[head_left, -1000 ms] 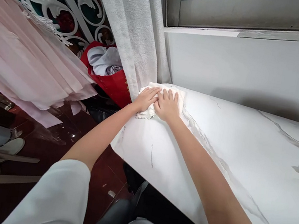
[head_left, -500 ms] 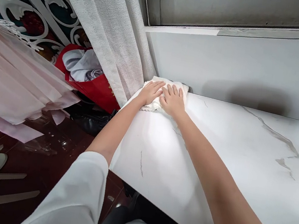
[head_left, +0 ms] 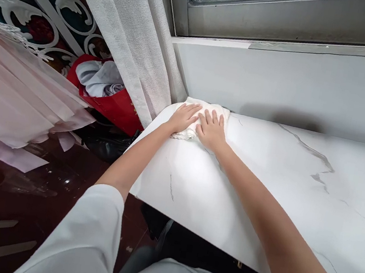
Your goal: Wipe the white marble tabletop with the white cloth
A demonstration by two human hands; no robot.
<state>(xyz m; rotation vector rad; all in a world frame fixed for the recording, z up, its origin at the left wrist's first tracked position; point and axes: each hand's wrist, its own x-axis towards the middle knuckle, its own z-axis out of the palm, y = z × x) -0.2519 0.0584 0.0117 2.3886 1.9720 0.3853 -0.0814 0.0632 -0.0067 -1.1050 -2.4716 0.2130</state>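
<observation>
A white cloth lies at the far left corner of a white marble-patterned tabletop, against the wall. My left hand rests flat on the cloth's left part, fingers stretched out. My right hand presses flat beside it, fingers spread over the cloth. The two hands touch side by side. Most of the cloth is hidden under them.
A grey-white curtain hangs just left of the table corner. A red bag holding grey fabric stands on the dark floor behind it. Pink fabric hangs at the left. A window frame runs above the pale wall.
Both hands stay flat on the cloth; they have slid with it a little toward the wall corner. The camera view has shifted slightly.
</observation>
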